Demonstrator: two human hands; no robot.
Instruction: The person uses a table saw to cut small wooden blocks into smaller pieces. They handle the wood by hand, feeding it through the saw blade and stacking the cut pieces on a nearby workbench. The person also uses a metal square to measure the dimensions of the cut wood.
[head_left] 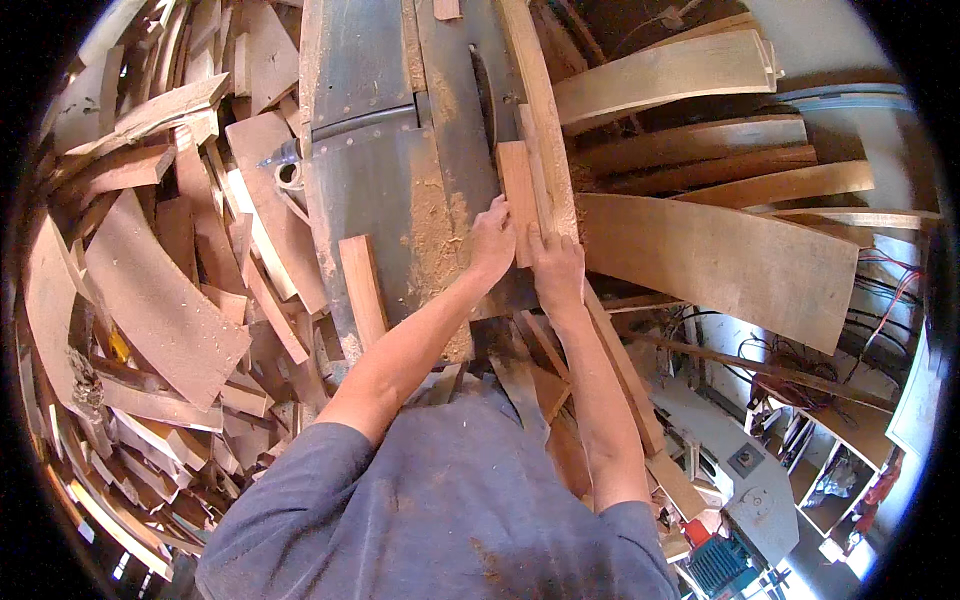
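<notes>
A short wooden block lies on the grey metal saw table, just on my side of the saw blade in its slot. My left hand grips the block's left side with bent fingers. At the block's near end, my right hand is closed against its right side, the fingertips also resting by the long wooden fence. Between block and fence runs a thin wood strip. The right thumb is partly hidden.
Sawdust covers the table's middle, and another wood piece lies at its near left. Offcuts are heaped on the left. Wide curved boards stick out at right. A machine with a teal motor stands lower right, near loose cables.
</notes>
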